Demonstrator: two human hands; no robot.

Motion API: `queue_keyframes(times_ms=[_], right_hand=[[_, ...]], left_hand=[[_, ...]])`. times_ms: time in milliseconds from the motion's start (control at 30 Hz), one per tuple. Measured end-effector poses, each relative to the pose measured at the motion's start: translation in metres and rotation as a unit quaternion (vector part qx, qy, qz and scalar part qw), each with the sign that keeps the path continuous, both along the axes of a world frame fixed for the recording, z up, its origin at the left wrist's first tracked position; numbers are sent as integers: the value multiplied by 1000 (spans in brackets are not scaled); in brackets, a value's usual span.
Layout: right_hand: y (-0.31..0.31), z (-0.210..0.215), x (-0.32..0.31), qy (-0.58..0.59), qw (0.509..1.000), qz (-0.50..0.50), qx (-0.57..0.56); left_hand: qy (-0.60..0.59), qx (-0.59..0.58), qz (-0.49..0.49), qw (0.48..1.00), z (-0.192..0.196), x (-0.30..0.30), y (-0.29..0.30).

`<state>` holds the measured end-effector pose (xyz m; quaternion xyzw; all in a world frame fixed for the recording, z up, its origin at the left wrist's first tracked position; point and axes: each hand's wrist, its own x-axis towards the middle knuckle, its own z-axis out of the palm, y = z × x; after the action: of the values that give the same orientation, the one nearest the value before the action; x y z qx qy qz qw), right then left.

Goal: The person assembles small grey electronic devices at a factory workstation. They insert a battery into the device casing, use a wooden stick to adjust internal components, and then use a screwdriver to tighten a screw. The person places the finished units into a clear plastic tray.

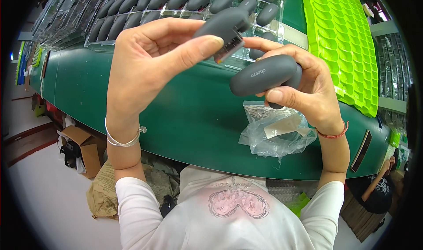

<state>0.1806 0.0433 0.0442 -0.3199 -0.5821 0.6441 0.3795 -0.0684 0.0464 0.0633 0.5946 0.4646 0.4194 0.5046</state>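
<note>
My left hand (147, 62) is closed on a dark grey oval plastic casing (224, 24), pinched between thumb and fingers. Parts of its inside show at the lower right end, slightly blurred. Lower and to the right, my right hand (310, 80) grips a second dark grey oval casing (264, 75) with its smooth outer face turned up; a further dark rounded part shows behind it. My right index finger reaches toward the left casing's exposed end; whether it touches cannot be made out. Both casings are held above the green table (189, 104).
Clear plastic trays (93, 38) hold several similar grey casings at the back. A bright green moulded tray (341, 42) lies at the right. Under my right hand is a clear plastic bag (280, 135) with thin metal pieces. A phone-like slab (361, 151) lies near the right edge. Another person (374, 192) sits right.
</note>
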Motion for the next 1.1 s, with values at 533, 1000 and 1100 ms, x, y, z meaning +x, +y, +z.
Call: queue_keyframes(times_ms=[533, 1000, 1100], right_hand=[[0, 0, 1, -22, 999, 2, 24], [0, -4, 1, -18, 999, 7, 30], [0, -6, 0, -2, 1000, 11, 25]], left_hand=[[36, 113, -11, 993, -2, 8, -6], [47, 81, 3, 996, 2, 8, -8], [113, 66, 121, 984, 3, -7, 8]])
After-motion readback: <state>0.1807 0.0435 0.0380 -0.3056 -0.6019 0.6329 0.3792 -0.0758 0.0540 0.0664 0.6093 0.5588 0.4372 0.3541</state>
